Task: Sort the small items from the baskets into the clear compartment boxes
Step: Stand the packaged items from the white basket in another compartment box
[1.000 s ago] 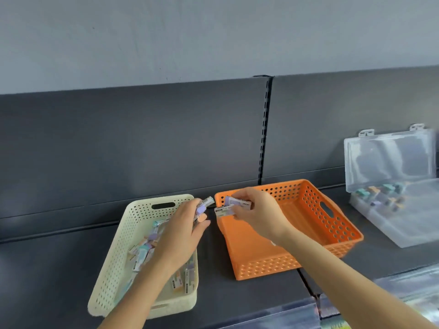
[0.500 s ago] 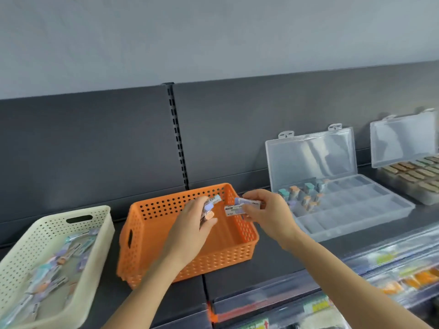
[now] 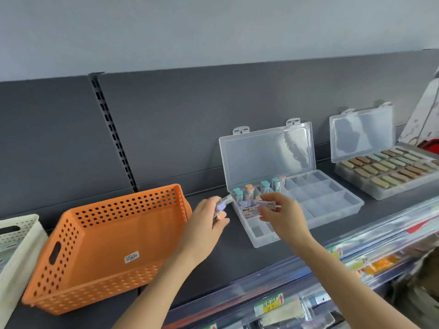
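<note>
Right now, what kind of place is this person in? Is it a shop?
Most likely a shop, at a display shelf. The dark back panel has a slotted upright, the shelf edge carries a clear strip with what look like price labels, and packaged goods lie below.

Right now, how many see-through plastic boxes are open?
2. One clear plastic compartment box lies under the right hand; a second, fuller clear box stands farther right. More may be hidden.
</note>
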